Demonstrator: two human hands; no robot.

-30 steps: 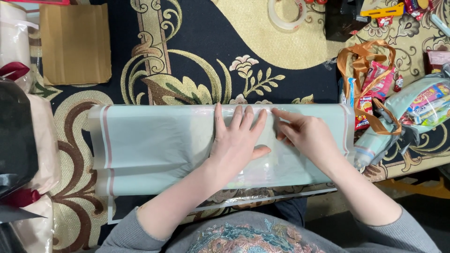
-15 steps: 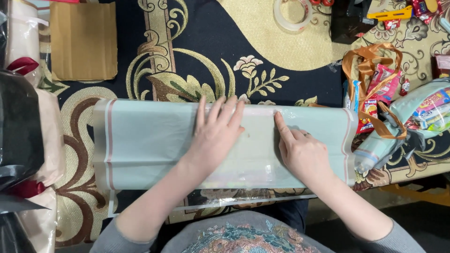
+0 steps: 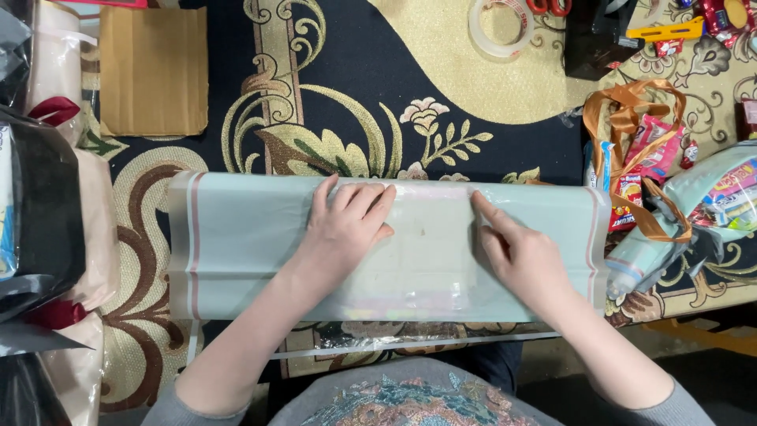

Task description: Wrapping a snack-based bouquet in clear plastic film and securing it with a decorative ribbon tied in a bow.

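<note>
Your left hand [image 3: 343,229] lies flat with spread fingers on the pale green wrapping sheet [image 3: 244,244], which is spread over the patterned carpet [image 3: 473,118]. Your right hand [image 3: 524,256] presses it with the index finger stretched. Beside it, the clear bag with orange ribbon [image 3: 639,158] holds snack packets.

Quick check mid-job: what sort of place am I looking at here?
Likely a home floor used for gift wrapping: a patterned carpet, pale green wrapping sheet under both hands, tape roll, ribboned snack bundles.
</note>
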